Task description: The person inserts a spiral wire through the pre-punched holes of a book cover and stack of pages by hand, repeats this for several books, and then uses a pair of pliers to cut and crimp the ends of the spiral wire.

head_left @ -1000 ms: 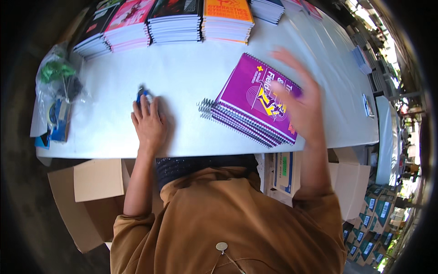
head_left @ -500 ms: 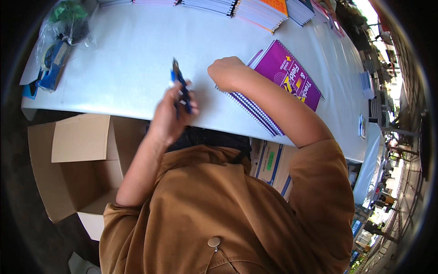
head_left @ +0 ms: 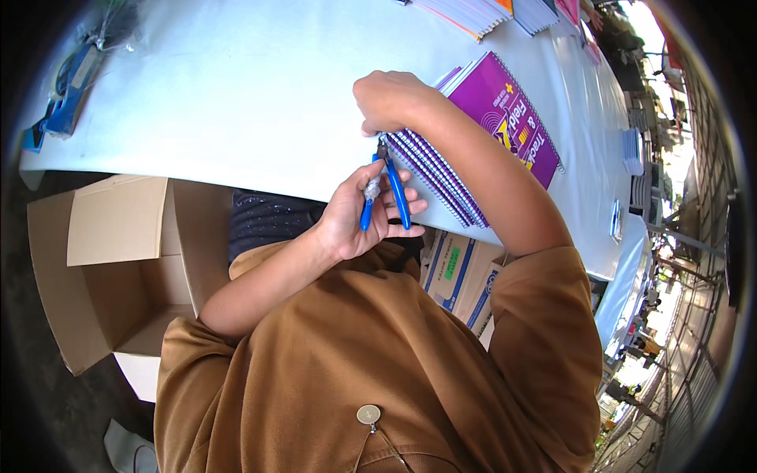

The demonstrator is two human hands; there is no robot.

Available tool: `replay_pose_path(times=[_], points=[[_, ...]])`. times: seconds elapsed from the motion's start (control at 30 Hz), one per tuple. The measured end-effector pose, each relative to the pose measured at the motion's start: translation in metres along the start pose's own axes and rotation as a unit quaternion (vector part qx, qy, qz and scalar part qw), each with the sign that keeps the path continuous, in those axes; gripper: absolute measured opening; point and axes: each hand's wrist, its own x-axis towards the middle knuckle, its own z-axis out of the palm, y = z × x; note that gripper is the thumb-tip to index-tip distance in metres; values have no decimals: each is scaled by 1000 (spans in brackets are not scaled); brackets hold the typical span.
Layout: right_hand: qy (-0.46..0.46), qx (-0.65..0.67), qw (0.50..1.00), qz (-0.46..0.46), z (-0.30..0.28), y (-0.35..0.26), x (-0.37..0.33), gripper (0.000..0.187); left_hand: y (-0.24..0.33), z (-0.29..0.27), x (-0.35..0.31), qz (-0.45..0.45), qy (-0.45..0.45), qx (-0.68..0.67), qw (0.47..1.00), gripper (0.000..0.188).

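Note:
My left hand (head_left: 351,217) holds a pair of blue-handled pliers (head_left: 397,193), their handles spread apart and some fingers extended behind them. The dark jaws point away from me and meet the end of the wire spirals on a stack of purple spiral-bound notebooks (head_left: 505,110). My right hand (head_left: 390,98) is closed at the stack's left corner, its fingers curled down beside the plier tips. That hand hides the corner and most of its own fingertips. The right forearm lies across the stack, and the notebooks' spiral edges run along its near side.
More bound books (head_left: 465,16) stand along the table's far edge. On the far left lies a blue tape dispenser (head_left: 75,91) near a plastic bag. An open cardboard box (head_left: 126,284) stands below the white table (head_left: 236,102) at left; another carton (head_left: 457,276) is under it.
My left hand has brought the pliers right, up to the notebooks' spiral ends, and the handles have spread. My right hand stays at the stack's corner. The whole view has shifted slightly.

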Motion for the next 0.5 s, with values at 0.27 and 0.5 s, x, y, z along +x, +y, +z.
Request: replay_pose_path(times=[0.27,0.5], points=[[6,12,1000,5,2,3,4,24,8,2,2,16,42,101,994,45],[10,34,999,-1,2,5,4,22,11,24,-8,-14,96,205,974,47]])
